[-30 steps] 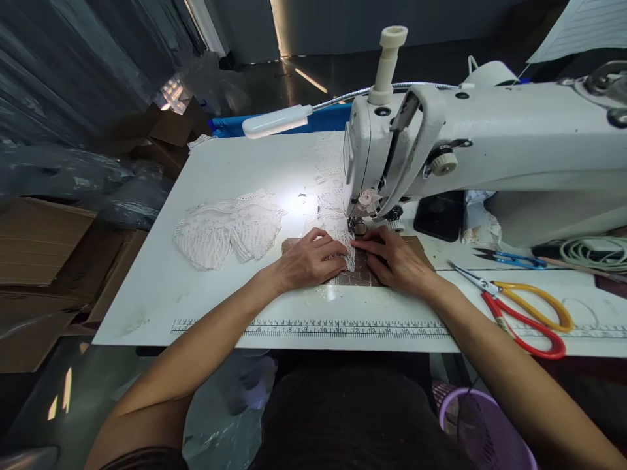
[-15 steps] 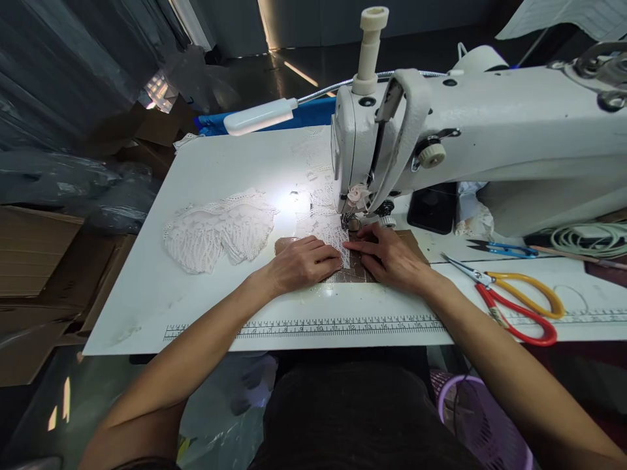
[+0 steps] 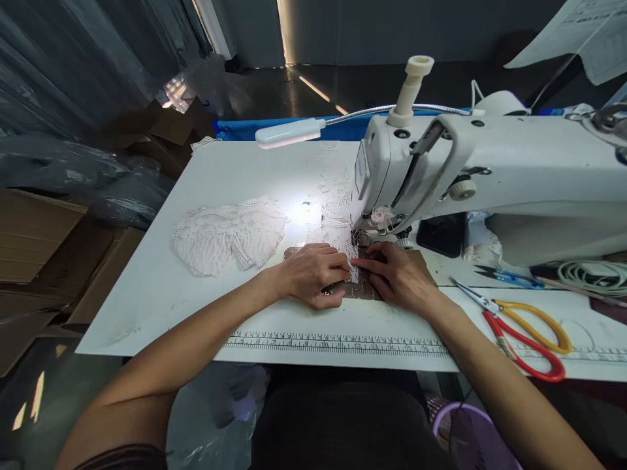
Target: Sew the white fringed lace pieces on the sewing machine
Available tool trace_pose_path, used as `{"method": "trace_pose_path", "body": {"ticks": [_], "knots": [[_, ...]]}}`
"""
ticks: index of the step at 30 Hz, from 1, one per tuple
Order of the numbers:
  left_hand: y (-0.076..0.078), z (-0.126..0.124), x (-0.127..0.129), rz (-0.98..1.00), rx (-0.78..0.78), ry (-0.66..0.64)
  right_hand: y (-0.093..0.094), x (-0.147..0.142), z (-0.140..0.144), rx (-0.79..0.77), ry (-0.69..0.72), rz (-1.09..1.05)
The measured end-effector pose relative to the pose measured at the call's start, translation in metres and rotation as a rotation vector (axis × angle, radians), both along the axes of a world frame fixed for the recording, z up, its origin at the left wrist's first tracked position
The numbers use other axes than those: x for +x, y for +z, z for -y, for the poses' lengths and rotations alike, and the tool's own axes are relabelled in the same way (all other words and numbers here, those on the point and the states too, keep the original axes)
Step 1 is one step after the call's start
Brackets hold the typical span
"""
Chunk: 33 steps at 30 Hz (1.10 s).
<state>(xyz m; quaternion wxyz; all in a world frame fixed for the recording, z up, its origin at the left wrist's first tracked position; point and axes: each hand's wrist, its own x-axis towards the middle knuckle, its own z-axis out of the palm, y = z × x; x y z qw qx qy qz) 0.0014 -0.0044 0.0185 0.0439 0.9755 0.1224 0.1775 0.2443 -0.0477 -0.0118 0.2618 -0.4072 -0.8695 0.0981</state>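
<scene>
White lace fabric [image 3: 336, 207] lies under the needle end of the white sewing machine [image 3: 379, 163], over a brownish plate on the table. My left hand [image 3: 313, 274] is on the left of the lace, its fingers curled onto the near edge and its thumb lower and apart. What lies beneath its palm is hidden. On the other side, my right hand [image 3: 399, 277] rests palm down on the brown plate [image 3: 365, 287], its index finger stretched out to the lace just before the presser foot [image 3: 362, 240]. A separate pile of white lace pieces [image 3: 230, 235] lies to the left.
Scissors with red and yellow handles [image 3: 519, 333] and blue thread snips [image 3: 512, 277] lie on the right. A black phone-like slab [image 3: 441, 234] sits under the machine arm. A lamp [image 3: 290, 133] lights the work. A printed ruler [image 3: 323, 343] runs along the near edge; cardboard boxes [image 3: 36, 241] stand left.
The view has shifted, so the machine sits lower and further right. My left hand's fingers have curled more, and its thumb has moved away from them. My right hand keeps its place by the presser foot.
</scene>
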Motion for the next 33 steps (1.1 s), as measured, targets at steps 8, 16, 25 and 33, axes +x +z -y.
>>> {"method": "trace_pose_path", "body": {"ticks": [8,16,25,33], "knots": [[-0.001,-0.002,-0.002,-0.015,0.024,0.028,0.007,-0.007,-0.002,0.027,-0.042,0.072],[-0.003,-0.002,-0.001,-0.044,0.021,0.069,0.009,-0.016,-0.005,0.041,-0.153,0.175],[-0.005,-0.006,0.0,-0.087,0.036,0.12,0.008,-0.014,0.001,0.01,-0.123,0.134],[-0.005,-0.006,0.002,-0.078,0.028,0.144,0.007,-0.015,0.001,0.016,-0.105,0.097]]}}
